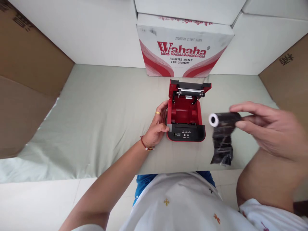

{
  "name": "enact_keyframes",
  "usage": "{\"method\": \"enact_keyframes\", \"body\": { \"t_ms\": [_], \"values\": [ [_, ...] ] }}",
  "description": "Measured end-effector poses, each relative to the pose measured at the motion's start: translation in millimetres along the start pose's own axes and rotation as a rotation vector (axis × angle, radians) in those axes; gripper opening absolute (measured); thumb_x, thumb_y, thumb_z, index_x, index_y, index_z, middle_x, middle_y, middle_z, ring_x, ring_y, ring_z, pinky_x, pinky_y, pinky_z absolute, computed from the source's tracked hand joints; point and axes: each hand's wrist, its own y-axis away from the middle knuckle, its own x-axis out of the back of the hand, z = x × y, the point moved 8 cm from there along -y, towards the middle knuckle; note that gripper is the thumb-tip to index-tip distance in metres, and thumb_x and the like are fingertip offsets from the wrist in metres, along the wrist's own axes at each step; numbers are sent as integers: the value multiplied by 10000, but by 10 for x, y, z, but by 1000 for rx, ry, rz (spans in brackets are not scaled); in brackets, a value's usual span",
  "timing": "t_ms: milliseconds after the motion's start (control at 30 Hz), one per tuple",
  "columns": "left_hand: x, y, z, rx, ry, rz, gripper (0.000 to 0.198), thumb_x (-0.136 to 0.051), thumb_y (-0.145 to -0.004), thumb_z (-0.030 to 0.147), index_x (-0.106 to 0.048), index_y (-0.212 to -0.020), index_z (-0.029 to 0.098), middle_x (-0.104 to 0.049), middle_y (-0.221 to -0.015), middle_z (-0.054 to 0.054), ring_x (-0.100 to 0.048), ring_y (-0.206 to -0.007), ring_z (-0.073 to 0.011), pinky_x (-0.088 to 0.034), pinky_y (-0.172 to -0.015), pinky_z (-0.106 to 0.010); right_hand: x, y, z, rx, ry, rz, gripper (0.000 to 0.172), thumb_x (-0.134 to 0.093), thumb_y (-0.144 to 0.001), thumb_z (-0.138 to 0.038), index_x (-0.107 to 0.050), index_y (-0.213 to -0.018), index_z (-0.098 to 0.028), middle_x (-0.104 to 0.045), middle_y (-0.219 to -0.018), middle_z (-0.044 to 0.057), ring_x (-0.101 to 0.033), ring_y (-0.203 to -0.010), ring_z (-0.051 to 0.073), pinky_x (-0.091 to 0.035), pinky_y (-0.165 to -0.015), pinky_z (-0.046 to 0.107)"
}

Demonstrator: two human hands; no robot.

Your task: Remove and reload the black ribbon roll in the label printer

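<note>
A small red and black printer stands on the cloth with its lid raised. Its red inner compartment shows no roll inside. My left hand grips the printer's left side, thumb on the front corner and fingers along the wall. To the right of the printer, my right hand holds a small paper roll in the air, pinched at its right end between thumb and fingers. The roll has a white end face with a dark core and a black outside. A crinkled, shiny black strip hangs from it.
Pale green cloth covers the table, whose front edge runs close to my body. Behind the printer stands a white and red water carton. White boxes line the back, and brown cardboard walls the left and right sides.
</note>
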Motion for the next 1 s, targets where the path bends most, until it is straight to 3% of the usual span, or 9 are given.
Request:
{"method": "enact_keyframes", "body": {
  "t_ms": [100, 167, 333, 567, 700, 767, 833, 933, 1000],
  "values": [
    [-2, 4, 15, -11, -6, 10, 1002, -1002, -703, 511, -622, -1627, 440, -483, -1876, 1, -308, -1812, -414, -283, -1490, -603, -551, -201, -36, -83, -90, 9, 362, -855, -962, -511, -876, -1260, -308, -606, -691, -38, -468, -529, 152, -355, -505, 327],
    [-9, 6, 27, -17, -7, 12, 996, -1007, -705, 511, -629, -1623, 438, -491, -1871, 2, -307, -1815, -409, -287, -1488, -595, -874, -337, -84, -23, -57, 25, 335, -789, -959, -420, -859, -1244, -258, -715, -907, -3, -464, -541, 117, -406, -538, 322],
    [-20, 6, 41, -11, -8, 6, 1022, -1017, -695, 507, -616, -1633, 429, -489, -1873, -9, -343, -1796, -413, -306, -1477, -595, -1158, -505, -120, 107, 138, 94, 340, -700, -992, -308, -839, -1293, -231, -807, -1277, 102, -686, -763, 191, -581, -742, 386],
    [-34, 3, 23, -9, -17, 1, 971, -991, -734, 527, -611, -1624, 445, -507, -1850, -8, -407, -1756, -399, -361, -1444, -584, -1210, -628, -196, 156, 315, 44, 263, -653, -1019, -226, -867, -1170, -243, -864, -1384, 102, -807, -1251, 337, -610, -1114, 525],
    [-2, 77, 124, -118, -223, 87, 851, -854, -896, 658, -551, -1664, 452, -451, -1866, -35, -376, -1765, -422, -338, -1438, -649, -1168, -525, -277, 135, 281, 10, 220, -665, -1053, -294, -875, -1106, -256, -896, -1131, 69, -833, -1010, 302, -638, -982, 474],
    [-24, 164, 304, -267, -473, 154, 777, -793, -966, 659, -555, -1671, 437, -472, -1828, -61, -361, -1763, -434, -290, -1451, -682, -1014, -409, -367, 151, 211, 98, 228, -668, -1090, -369, -875, -1057, -281, -872, -975, 37, -804, -877, 267, -640, -887, 433],
    [-152, 284, 510, -459, -731, 169, 720, -729, -1020, 620, -562, -1690, 415, -546, -1753, -87, -395, -1738, -439, -253, -1458, -705, -767, -296, -459, 181, 171, 284, 254, -668, -1118, -441, -871, -1068, -296, -871, -985, 44, -791, -866, 267, -642, -855, 434],
    [-471, 488, 661, -721, -985, 52, 712, -695, -1024, 564, -565, -1713, 437, -678, -1649, -64, -499, -1675, -423, -208, -1474, -684, -468, -247, -549, 251, 202, 514, 307, -619, -1158, -474, -844, -1258, -291, -877, -1226, 97, -804, -1020, 299, -660, -942, 483],
    [-628, 578, 597, -755, -1079, -48, 716, -710, -1008, 509, -572, -1710, 472, -771, -1545, -21, -591, -1607, -393, -143, -1496, -657, -433, -357, -576, 313, 283, 503, 392, -571, -1184, -462, -769, -1471, -282, -812, -1483, 132, -779, -1258, 317, -634, -1101, 513]
  ]
}}
